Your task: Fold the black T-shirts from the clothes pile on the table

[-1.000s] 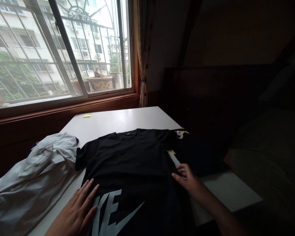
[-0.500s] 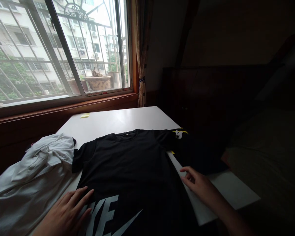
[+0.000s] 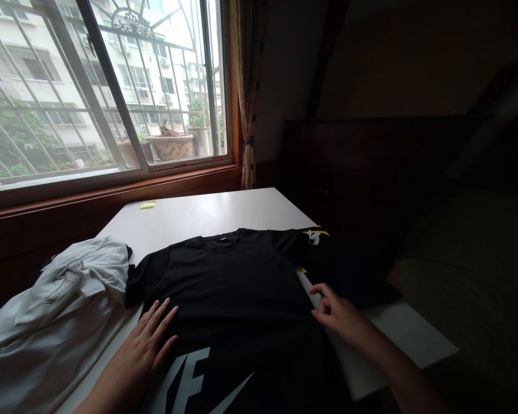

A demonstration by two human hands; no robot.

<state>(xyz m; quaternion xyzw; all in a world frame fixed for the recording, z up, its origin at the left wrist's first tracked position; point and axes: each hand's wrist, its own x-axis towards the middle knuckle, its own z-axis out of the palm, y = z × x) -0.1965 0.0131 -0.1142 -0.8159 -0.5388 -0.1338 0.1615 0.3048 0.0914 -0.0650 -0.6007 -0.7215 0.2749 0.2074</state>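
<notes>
A black T-shirt (image 3: 237, 293) with pale grey lettering and a swoosh lies face up across the white table (image 3: 216, 207), its collar toward the window. My left hand (image 3: 149, 339) rests flat on the shirt's left side, fingers stretched out above the print. At the shirt's right edge is my right hand (image 3: 328, 307), its index finger reaching forward and the other fingers curled, the thumb apart from them. Nothing shows between its fingers; whether it touches the fabric I cannot tell.
A crumpled white garment (image 3: 86, 287) is heaped at the table's left. Yellow tape (image 3: 148, 204) sticks near the far left corner, with more tape (image 3: 315, 234) by the right sleeve. Beyond the table are a barred window (image 3: 125, 86) and a curtain (image 3: 248, 103). The right side is dark.
My left hand has slid forward and to the right over the shirt. My right hand has shifted slightly left, toward the shirt's right edge, with its index finger and thumb further apart.
</notes>
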